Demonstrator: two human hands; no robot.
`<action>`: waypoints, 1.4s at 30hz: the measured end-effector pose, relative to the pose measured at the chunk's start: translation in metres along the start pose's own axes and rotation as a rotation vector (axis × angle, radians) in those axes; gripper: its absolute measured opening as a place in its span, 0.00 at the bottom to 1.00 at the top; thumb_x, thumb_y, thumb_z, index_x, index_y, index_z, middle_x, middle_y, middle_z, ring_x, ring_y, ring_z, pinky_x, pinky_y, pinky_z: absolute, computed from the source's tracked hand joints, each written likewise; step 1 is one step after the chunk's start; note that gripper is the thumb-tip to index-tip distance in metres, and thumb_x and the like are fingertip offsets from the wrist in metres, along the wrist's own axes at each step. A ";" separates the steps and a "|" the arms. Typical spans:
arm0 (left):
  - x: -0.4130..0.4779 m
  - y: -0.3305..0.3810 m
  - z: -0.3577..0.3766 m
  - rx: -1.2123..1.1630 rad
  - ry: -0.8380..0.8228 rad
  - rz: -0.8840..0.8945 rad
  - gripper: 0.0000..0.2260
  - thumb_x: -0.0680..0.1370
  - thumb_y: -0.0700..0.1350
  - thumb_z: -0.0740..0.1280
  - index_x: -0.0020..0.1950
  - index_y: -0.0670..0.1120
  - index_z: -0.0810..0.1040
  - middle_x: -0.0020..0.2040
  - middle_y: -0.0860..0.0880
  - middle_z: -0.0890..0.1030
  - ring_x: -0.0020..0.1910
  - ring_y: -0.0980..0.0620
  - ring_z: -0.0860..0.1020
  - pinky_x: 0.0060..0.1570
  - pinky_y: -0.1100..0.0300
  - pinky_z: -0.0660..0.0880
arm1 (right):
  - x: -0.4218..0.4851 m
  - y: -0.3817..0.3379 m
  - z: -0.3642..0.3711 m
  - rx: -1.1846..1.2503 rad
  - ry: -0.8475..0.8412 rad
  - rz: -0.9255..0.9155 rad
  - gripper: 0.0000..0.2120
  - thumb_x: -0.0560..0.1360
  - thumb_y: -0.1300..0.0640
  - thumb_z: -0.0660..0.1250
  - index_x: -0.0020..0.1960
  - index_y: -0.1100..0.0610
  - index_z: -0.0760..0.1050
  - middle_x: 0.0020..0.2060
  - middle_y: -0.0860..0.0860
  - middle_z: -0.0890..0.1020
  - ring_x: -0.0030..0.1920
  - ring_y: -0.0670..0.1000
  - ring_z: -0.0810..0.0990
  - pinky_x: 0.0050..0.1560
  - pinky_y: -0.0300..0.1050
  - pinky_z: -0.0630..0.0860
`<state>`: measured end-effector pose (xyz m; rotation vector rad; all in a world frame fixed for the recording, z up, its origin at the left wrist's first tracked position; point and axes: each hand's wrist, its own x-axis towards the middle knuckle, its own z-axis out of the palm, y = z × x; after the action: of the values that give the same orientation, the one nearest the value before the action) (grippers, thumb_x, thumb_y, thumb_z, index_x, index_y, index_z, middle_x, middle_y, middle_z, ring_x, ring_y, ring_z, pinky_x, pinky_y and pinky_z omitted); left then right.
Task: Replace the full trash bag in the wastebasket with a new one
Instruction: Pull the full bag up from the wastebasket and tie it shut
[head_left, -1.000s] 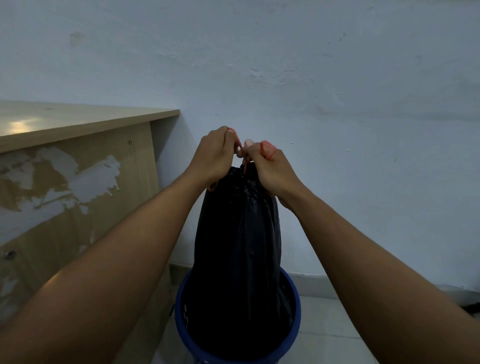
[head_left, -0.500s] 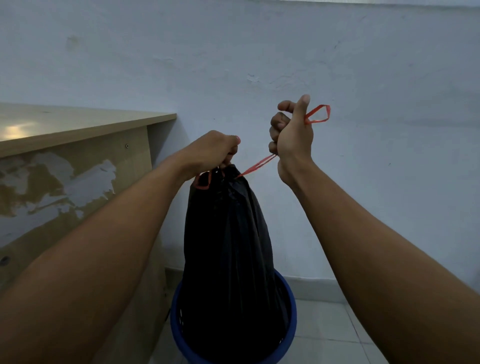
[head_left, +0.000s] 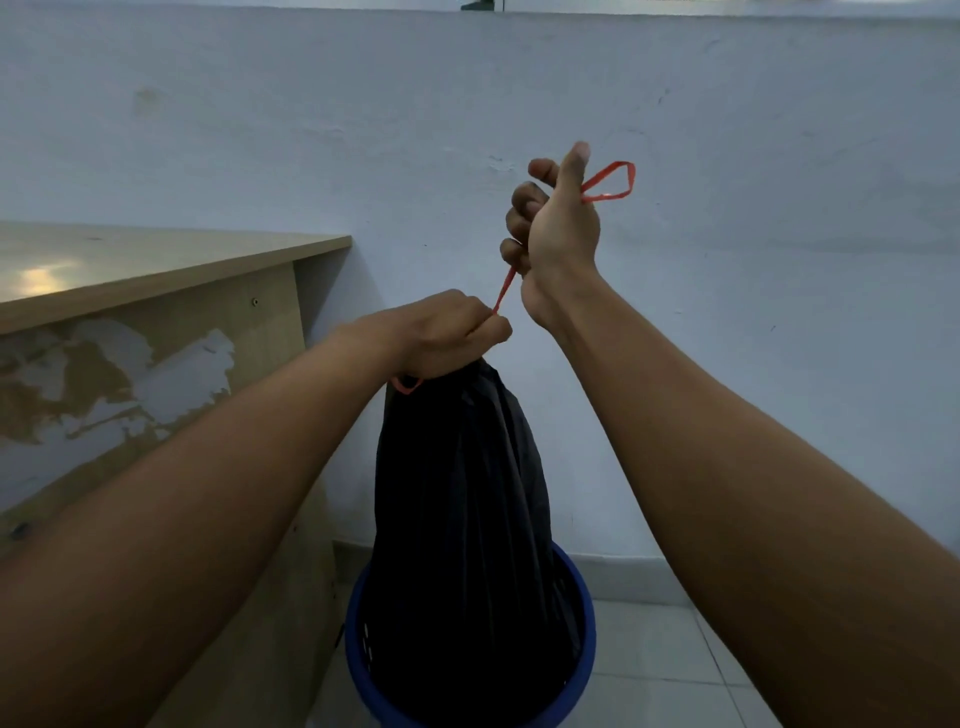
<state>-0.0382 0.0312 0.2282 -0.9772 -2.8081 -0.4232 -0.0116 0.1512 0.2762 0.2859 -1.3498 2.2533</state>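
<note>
A pale blue wall (head_left: 727, 104) is filling most of the view, running from 9 o'clock across 12 to 3 o'clock, with scuffs and small marks on its paint. A wooden desk (head_left: 156, 260) is standing at 9 o'clock, its top catching a patch of light and its side panel showing large patches of peeled surface. 2 bare forearms are reaching in from 7 and 5 o'clock toward the middle. A full black trash bag (head_left: 457, 493) is standing tall at 6 o'clock, its gathered neck rising to the centre of the view and its lower part sitting inside a blue wastebasket (head_left: 584, 670) that is resting on pale floor tiles (head_left: 649, 649), just beside the desk's side panel. The left hand (head_left: 441, 338) is sitting at the centre, fingers clenched round the bag's bunched neck and pinching the string where it leaves the bag. The right hand (head_left: 561, 234) is raised at 1 o'clock from the left hand, curled into a fist with the thumb pointing up, grasping a red drawstring (head_left: 503, 290). The string is stretching taut between the 2 hands, and 1 loop of it is sticking out of the right fist toward 3 o'clock. Another small red loop is hanging below the left hand at 7 o'clock of it, against the bag.
</note>
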 end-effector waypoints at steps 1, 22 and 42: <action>0.001 0.000 0.001 -0.031 0.009 -0.009 0.29 0.77 0.61 0.46 0.51 0.43 0.79 0.57 0.39 0.81 0.55 0.41 0.78 0.61 0.45 0.74 | 0.003 0.001 -0.001 -0.050 -0.025 0.006 0.17 0.85 0.42 0.56 0.50 0.55 0.72 0.32 0.47 0.69 0.29 0.45 0.63 0.28 0.39 0.63; -0.013 -0.040 -0.011 -0.541 -0.069 -0.157 0.19 0.85 0.52 0.53 0.43 0.44 0.75 0.40 0.48 0.78 0.42 0.51 0.73 0.48 0.54 0.70 | -0.019 0.059 -0.055 -0.685 -0.283 -0.038 0.06 0.76 0.58 0.74 0.47 0.62 0.86 0.39 0.54 0.88 0.38 0.48 0.85 0.44 0.42 0.84; -0.014 -0.051 -0.007 -0.319 0.057 -0.063 0.15 0.85 0.52 0.53 0.46 0.48 0.75 0.45 0.48 0.79 0.45 0.51 0.75 0.57 0.49 0.72 | -0.051 0.083 -0.043 -0.284 -0.141 0.362 0.17 0.74 0.51 0.77 0.60 0.55 0.81 0.48 0.53 0.88 0.44 0.46 0.84 0.44 0.38 0.81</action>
<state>-0.0587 -0.0169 0.2205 -0.9142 -2.7784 -0.9138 -0.0075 0.1407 0.1701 0.1079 -1.9020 2.3135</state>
